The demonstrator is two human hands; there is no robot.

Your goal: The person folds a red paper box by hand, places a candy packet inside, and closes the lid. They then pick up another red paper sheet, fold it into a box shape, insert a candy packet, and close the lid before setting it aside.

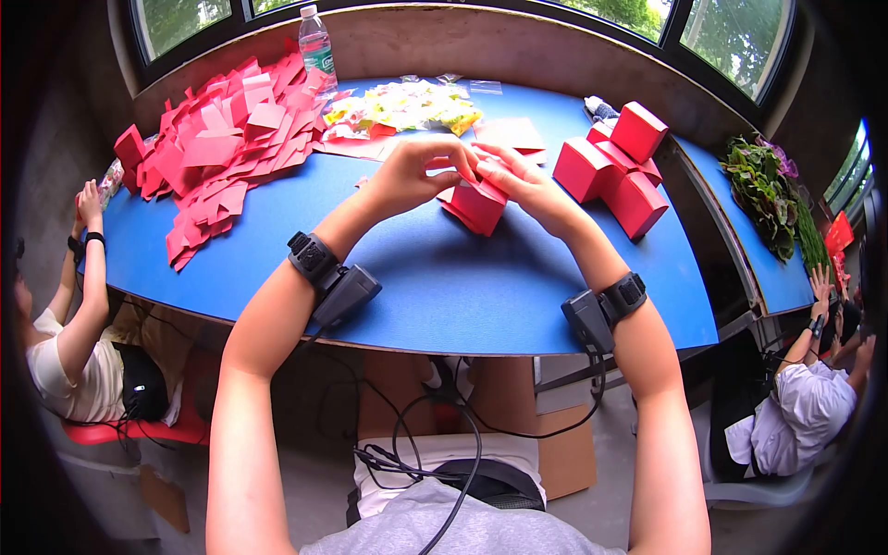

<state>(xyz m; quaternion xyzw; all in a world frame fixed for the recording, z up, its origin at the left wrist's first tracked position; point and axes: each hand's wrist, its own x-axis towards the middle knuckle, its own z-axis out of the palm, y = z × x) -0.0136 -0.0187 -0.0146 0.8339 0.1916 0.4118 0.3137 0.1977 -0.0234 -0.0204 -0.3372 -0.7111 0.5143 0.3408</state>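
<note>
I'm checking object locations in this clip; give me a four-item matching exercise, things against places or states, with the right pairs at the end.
1. Bottle
2. Flat red cards
3. Red box
4. Leafy greens

A. On the second blue table, at the right
B. Touched by the left hand and right hand
C. Upright, near the window
D. Heaped on the main blue table, left side

Pairs: 1-C, 2-D, 3-B, 4-A

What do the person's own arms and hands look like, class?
The left hand and right hand wear no gloves, and no sleeves show on the arms. Each carries a black strap with a dark, boxy device; a black cable runs from the right one.
</note>
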